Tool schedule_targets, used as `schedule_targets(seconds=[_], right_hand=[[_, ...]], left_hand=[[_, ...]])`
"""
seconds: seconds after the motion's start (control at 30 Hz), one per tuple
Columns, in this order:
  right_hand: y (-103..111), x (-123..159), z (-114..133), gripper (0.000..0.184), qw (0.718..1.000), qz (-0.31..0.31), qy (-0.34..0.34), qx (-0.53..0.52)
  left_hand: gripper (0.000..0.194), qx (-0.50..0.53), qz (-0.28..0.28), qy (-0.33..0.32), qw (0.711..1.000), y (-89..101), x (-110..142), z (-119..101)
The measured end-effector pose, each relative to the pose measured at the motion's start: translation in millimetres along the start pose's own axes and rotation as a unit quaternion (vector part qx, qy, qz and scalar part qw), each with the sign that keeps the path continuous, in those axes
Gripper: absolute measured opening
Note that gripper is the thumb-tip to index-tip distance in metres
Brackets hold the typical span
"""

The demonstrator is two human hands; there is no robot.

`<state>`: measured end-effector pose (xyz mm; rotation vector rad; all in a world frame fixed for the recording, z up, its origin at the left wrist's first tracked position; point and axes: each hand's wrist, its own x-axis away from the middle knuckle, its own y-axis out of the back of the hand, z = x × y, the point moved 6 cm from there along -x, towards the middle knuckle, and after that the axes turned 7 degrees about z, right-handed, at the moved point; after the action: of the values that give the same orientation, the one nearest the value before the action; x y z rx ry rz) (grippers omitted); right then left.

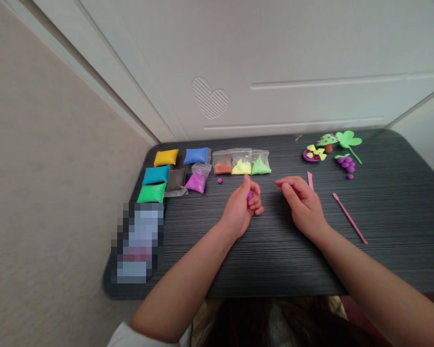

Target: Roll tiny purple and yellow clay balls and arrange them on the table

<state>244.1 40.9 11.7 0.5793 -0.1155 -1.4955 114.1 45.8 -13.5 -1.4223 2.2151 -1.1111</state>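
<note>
My left hand (243, 208) rests on the dark table (390, 212) with its fingers curled round a small lump of purple clay (250, 195). My right hand (302, 201) lies a little to the right, fingers bent loosely and pointing left, with nothing visible in them. A tiny purple clay ball (220, 180) sits on the table just left of my left hand. A short pink tool (310, 180) lies right behind my right hand.
Clay bags in yellow (165, 157), blue (196, 155), teal, green, brown and purple (196, 182) lie at the back left, with orange, yellow and green (261, 165) bags beside them. Finished clay figures (332, 149) stand at the back right. A long pink stick (349, 218) lies right.
</note>
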Motion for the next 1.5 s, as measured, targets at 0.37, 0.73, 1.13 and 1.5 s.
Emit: schedule_targets(seconds=[0.37, 0.73, 1.13, 1.5], right_hand=[[5.3, 0.8, 6.4, 0.017, 1.0, -0.003, 0.01, -0.008], [6.9, 3.9, 21.2, 0.018, 0.999, 0.009, 0.044, -0.002], [6.9, 4.7, 24.6, 0.018, 0.998, 0.02, 0.057, 0.017], [7.7, 3.4, 24.3, 0.018, 0.997, 0.025, 0.068, 0.024]], left_hand=[[0.03, -0.299, -0.016, -0.067, 0.952, -9.2, 10.2, -8.9], [0.033, -0.489, -0.064, -0.127, 0.861, -12.9, 28.2, -24.3], [0.026, -0.011, 0.001, -0.006, 1.0, -10.2, 4.4, -4.2], [0.021, -0.039, -0.024, -0.032, 0.998, 4.4, 3.2, -4.7]])
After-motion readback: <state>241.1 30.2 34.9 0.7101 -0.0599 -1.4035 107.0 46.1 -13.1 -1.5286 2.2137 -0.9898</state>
